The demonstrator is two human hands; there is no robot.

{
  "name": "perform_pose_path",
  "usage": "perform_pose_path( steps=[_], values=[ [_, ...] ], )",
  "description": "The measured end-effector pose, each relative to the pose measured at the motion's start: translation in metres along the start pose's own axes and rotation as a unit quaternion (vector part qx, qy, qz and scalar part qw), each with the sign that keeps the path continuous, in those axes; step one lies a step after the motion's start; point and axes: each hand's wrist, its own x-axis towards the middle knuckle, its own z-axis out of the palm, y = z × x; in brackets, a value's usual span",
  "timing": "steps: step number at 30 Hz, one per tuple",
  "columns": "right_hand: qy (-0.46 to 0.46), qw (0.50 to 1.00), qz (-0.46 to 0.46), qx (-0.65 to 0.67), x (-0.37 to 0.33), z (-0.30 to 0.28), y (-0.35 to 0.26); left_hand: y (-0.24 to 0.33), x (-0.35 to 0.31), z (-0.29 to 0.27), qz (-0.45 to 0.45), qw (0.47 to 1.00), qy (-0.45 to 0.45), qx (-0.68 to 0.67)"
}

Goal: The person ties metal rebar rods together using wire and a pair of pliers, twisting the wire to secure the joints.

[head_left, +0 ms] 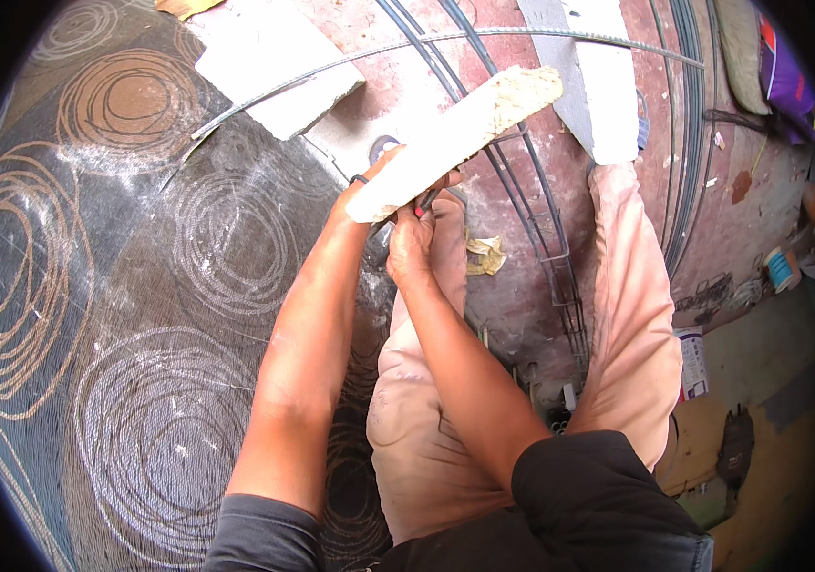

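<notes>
We are standing in a rough, makeshift work area: metal rods are running over a stained reddish floor, and a white slab is lying by a dusty circle-patterned mat.

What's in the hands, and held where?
The left hand seems to hold the white slab under its nearer half; the right hand grips a dark thing, mostly hidden.
</notes>
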Motion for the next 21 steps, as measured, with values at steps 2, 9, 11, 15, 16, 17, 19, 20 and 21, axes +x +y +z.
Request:
perform_pose_path(
  steps=[2, 9, 11, 15, 16, 17, 19, 20, 21],
  values=[
    [-0.017, 1.000, 0.023, -0.010, 0.002, -0.005, -0.004, 0.031, -0.011, 0.006, -0.045, 0.998, -0.002, 0.039],
    [-0.365, 0.827, 0.271, 0.331, -0.037, -0.034, -0.046, 0.046, -0.012, 0.016, 0.003, 0.973, -0.033, 0.227],
    [-0.255, 0.891, 0.268, 0.264, -0.053, -0.037, -0.058, 0.063, -0.021, 0.038, -0.038, 0.967, -0.033, 0.250],
    [-0.127, 0.964, 0.024, -0.232, -0.106, -0.014, -0.052, 0.051, -0.038, 0.038, -0.158, 0.982, 0.050, 0.092],
    [-0.033, 0.948, -0.078, -0.308, -0.096, -0.016, -0.037, 0.056, -0.035, 0.047, -0.166, 0.980, 0.048, 0.096],
    [0.018, 0.956, -0.058, -0.286, -0.078, -0.025, -0.027, 0.063, -0.027, 0.057, -0.167, 0.980, 0.045, 0.099],
    [0.124, 0.965, -0.031, -0.229, -0.042, -0.044, -0.013, 0.051, -0.002, 0.073, -0.133, 0.986, 0.033, 0.093],
    [0.121, 0.946, -0.055, -0.294, -0.040, -0.049, -0.012, 0.053, -0.004, 0.071, -0.126, 0.985, 0.040, 0.114],
    [0.120, 0.922, -0.081, -0.359, -0.035, -0.055, -0.012, 0.055, -0.005, 0.071, -0.117, 0.983, 0.045, 0.134]
  ],
)
